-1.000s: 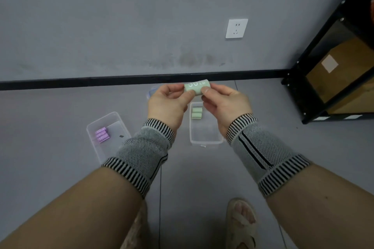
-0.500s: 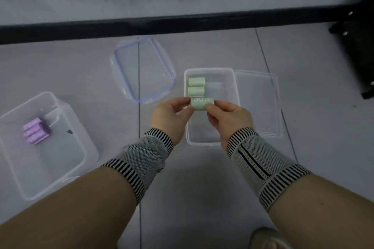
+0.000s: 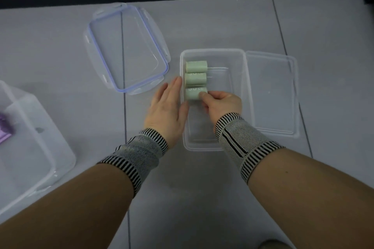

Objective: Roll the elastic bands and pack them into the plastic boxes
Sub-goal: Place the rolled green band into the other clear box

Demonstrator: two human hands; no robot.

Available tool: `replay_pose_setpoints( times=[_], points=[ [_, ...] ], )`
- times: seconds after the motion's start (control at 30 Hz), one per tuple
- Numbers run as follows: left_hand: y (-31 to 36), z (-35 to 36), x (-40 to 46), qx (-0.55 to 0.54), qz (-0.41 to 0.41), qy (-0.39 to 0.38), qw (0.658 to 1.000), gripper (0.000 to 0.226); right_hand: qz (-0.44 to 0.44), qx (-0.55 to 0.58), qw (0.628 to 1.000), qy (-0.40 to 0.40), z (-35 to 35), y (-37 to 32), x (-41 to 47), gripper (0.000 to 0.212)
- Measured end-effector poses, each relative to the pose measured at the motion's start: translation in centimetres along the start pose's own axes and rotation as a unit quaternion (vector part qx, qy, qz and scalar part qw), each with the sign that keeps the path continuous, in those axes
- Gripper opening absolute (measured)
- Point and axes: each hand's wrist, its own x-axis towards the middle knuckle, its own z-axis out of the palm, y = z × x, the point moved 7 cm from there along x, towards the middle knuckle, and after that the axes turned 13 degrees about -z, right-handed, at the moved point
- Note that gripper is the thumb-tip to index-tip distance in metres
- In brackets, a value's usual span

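Head camera, looking down at a grey floor. The right hand (image 3: 221, 103) pinches the right end of a rolled green band (image 3: 195, 93), fingers curled around it, inside a clear plastic box (image 3: 236, 95). The left hand (image 3: 168, 107) is flat with straight fingers, pressed against the outside of the box's left wall, its thumb at the rim. The held roll lies just beside two more green rolls (image 3: 196, 73) stacked in a row along the left wall. A plain clear lid (image 3: 272, 95) lies touching the box's right side. A blue-edged lid (image 3: 127, 46) lies to the upper left. At far left, a larger clear box (image 3: 40, 147) holds purple rolls (image 3: 5, 129). Both wrists wear striped bands.
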Motion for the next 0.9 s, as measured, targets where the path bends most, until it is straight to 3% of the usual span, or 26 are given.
replay_pose_setpoints(
  times=[0.4,0.67,0.9],
  points=[
    [-0.4,0.9,0.0,-0.015,-0.008,0.003,1.000,0.063,-0.023,-0.073,0.997,0.011,0.2,-0.6,0.0,0.024],
    [0.0,0.9,-0.1,-0.013,0.004,0.017,1.000,0.061,-0.064,-0.167,0.984,-0.005,0.7,-1.6,1.2,0.027],
    [0.0,0.9,-0.2,-0.015,0.004,0.018,1.000,0.060,-0.080,-0.178,0.980,-0.036,0.6,-1.4,1.3,0.028]
  ],
)
